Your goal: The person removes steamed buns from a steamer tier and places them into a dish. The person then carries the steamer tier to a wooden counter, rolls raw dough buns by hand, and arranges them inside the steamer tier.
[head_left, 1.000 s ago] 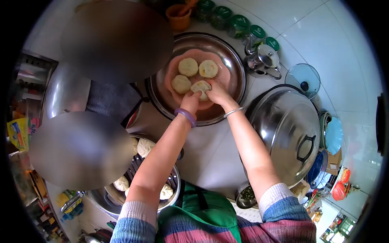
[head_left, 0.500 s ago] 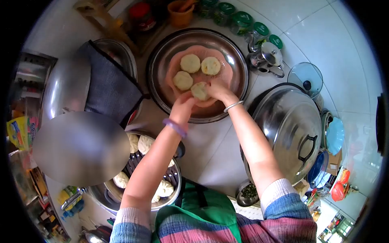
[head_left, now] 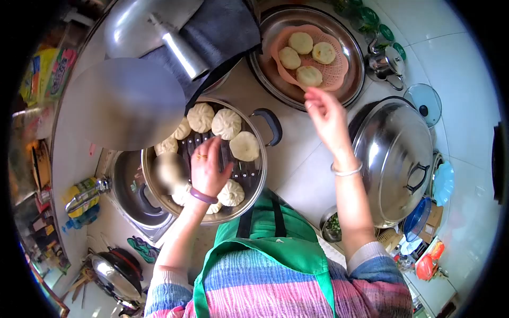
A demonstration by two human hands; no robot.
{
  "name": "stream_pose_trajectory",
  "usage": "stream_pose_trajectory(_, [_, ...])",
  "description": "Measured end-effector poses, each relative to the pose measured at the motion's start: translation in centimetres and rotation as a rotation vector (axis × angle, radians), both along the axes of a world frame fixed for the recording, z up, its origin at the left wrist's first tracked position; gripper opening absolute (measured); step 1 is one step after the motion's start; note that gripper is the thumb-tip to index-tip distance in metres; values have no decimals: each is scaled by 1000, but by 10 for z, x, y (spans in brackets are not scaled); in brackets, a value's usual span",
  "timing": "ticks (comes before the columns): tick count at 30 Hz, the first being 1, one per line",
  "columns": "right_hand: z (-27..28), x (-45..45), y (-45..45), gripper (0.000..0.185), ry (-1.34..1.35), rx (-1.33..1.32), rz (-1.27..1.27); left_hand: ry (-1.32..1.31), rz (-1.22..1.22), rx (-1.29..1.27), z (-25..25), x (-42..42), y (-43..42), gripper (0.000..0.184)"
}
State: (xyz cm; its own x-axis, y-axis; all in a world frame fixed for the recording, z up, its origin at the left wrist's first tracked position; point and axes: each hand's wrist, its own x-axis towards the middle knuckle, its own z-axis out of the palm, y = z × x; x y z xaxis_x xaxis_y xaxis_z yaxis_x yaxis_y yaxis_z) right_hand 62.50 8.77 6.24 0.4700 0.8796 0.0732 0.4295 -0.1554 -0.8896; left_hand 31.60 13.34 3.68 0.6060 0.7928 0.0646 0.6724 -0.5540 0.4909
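My left hand (head_left: 208, 167) hangs over a steamer pot (head_left: 258, 183), thumb apart from the bent fingers and nothing visible in them. Around it on the dark perforated rack lie several pleated buns (head_left: 227, 124) and a smoother, flatter bun (head_left: 244, 146). My right hand (head_left: 325, 114) is just in front of a pink scalloped basket (head_left: 339, 69), fingers loosely stretched and no object seen in them. Several flat round buns, the nearest a pale flat bun (head_left: 309, 76), lie in the basket, which sits in a wide metal basin (head_left: 356, 87).
A large lidded pot (head_left: 392, 164) stands at right, near a metal teapot (head_left: 385, 66) and a glass lid (head_left: 426, 106). A small bowl of chopped greens (head_left: 332, 225) is below it. At left are a sink (head_left: 135, 183) and a dark cloth (head_left: 222, 32) over a metal vessel.
The view has swung left. Both hands have let go of the flat bun, which now lies in the basket. My left hand has moved over the steamer; my right has drawn back toward me.
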Motion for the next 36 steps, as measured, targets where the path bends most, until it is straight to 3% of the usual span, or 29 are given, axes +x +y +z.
stream_pose_trajectory(3, [17,-62,-22,38,-109,-85,167,-81,81,-137,-7,-16,-24,74])
stream_pose_trajectory(5, [12,-103,-31,47,-585,-138,398,-143,161,-206,-12,-30,-33,70])
stream_pose_trajectory(9, [-35,-172,-28,73,-812,-275,507,-202,277,-270,-3,-53,-47,65])
stream_pose_trajectory(13, [-70,-194,-8,64,-1072,-272,311,-278,326,-249,7,-77,-55,64])
stream_pose_trajectory(14, [-76,-197,-6,50,-1111,-323,312,-301,341,-218,9,-82,-58,63])
stream_pose_trajectory(17, [-85,-202,2,52,-1145,-398,282,-301,383,-228,7,-98,-65,62])
stream_pose_trajectory(19, [-89,-200,8,98,-1223,-414,259,-325,409,-234,7,-106,-68,63])
stream_pose_trajectory(23, [-72,-203,12,100,-1113,-694,385,-363,456,-258,2,-119,-74,62])
stream_pose_trajectory(30, [-62,-209,3,100,-1027,-586,370,-420,476,-232,-4,-119,-69,63])
stream_pose_trajectory(33, [-47,-213,-9,100,-1019,-408,494,-445,481,-254,-4,-114,-64,60])
stream_pose_trajectory(34, [-43,-214,-12,97,-908,-382,511,-451,488,-271,-3,-113,-62,59])
stream_pose_trajectory(36, [-31,-214,-13,95,-518,-277,469,-798,663,-735,-9,-108,-55,54])
